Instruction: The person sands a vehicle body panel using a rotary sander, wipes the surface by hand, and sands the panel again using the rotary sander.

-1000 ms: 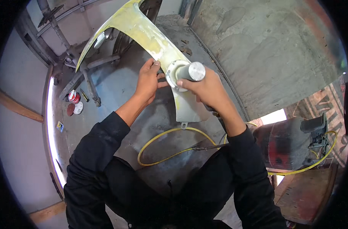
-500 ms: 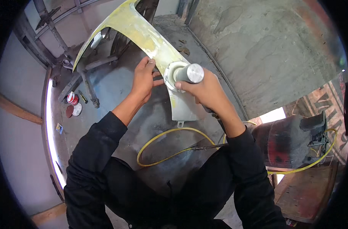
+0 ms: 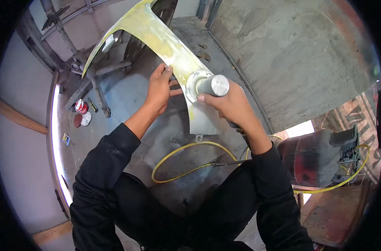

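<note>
Even, fairly bright daylight, sharp in the centre; hard glare off the white strip (image 3: 55, 138) at left and a blown-out patch (image 3: 300, 129) at right. Strong fisheye bending toward the black rim, soft shadows only, dark sleeves lose detail.

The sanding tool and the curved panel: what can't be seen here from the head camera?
- Sanding tool: its working face, hidden against the panel.
- Panel: its top end, cut off by the picture's upper edge.
- Right hand: its palm, hidden by its own back.
- Yellow hose: where it ends, behind the right sleeve.
</note>
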The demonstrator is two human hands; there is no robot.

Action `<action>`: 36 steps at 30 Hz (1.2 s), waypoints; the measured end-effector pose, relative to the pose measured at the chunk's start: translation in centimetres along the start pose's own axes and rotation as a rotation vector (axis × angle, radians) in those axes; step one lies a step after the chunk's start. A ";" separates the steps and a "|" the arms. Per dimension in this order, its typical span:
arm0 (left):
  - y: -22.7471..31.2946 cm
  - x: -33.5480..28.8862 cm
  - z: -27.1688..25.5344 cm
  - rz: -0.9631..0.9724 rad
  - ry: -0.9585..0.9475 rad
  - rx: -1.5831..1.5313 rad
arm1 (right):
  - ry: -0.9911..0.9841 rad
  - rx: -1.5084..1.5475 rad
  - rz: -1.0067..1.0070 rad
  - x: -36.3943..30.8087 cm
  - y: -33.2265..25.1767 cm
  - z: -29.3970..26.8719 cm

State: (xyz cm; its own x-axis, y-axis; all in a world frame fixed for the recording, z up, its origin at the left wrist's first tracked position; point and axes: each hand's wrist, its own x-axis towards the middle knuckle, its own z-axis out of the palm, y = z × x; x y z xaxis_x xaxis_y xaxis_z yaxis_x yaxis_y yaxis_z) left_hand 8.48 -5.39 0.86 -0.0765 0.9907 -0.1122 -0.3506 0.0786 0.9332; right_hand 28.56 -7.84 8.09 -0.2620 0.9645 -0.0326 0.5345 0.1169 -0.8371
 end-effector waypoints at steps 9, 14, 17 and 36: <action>-0.2 0.1 0.3 -0.013 -0.023 -0.031 | -0.070 -0.038 0.159 0.6 -2.7 -0.9; -0.3 0.3 0.2 0.004 -0.013 -0.048 | 0.012 0.010 -0.062 -0.1 0.6 0.1; -0.4 0.2 0.0 0.013 -0.003 -0.044 | -0.001 0.054 -0.078 -1.1 0.8 -0.1; -0.1 -0.4 1.0 -0.008 0.008 -0.001 | 0.010 0.007 -0.096 0.9 -0.2 -0.4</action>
State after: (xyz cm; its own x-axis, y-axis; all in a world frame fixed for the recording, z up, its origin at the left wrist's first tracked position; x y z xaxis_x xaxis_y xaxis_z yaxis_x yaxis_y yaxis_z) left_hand 9.50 -5.66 1.20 -0.0816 0.9891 -0.1225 -0.3524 0.0863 0.9319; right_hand 28.56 -6.89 8.47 -0.3038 0.9512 0.0534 0.5015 0.2073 -0.8399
